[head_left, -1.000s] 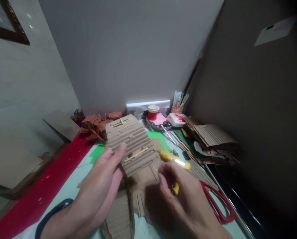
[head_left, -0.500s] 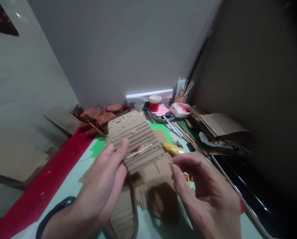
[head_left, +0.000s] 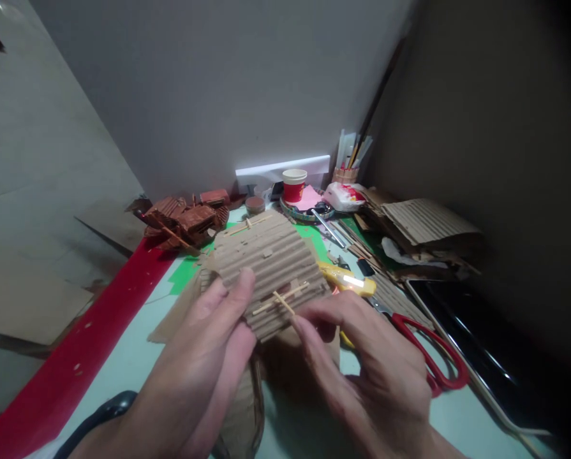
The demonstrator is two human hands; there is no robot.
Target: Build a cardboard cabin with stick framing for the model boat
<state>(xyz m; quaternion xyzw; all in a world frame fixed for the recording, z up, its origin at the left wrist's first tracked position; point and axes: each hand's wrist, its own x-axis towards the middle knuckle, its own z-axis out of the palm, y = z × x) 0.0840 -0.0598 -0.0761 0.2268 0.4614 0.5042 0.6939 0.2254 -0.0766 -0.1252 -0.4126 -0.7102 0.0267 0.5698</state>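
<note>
My left hand (head_left: 203,357) grips a piece of corrugated cardboard (head_left: 270,261) by its near left edge, thumb on top. Two thin wooden sticks lie across that piece: one stick (head_left: 240,228) near the far edge with a small bit over it, another stick (head_left: 266,305) near the close edge. Between thumb and forefinger, my right hand (head_left: 362,357) pinches a short wooden stick (head_left: 284,302), its tip crossing the nearer stick. Beneath, a long curved cardboard piece (head_left: 242,414) shows partly; my hands hide the rest.
Red-handled scissors (head_left: 438,350) and a yellow cutter (head_left: 349,279) lie to the right. Beyond stand a red paper cup (head_left: 293,186) and a holder of sticks (head_left: 346,173). Brown-painted cardboard (head_left: 184,220) sits far left, stacked cardboard (head_left: 429,220) right, beside a black glossy panel (head_left: 481,357).
My right hand has moved left with the short stick, from beside the cardboard's right edge to over the near stick. The view has shifted, and the scissors now show.
</note>
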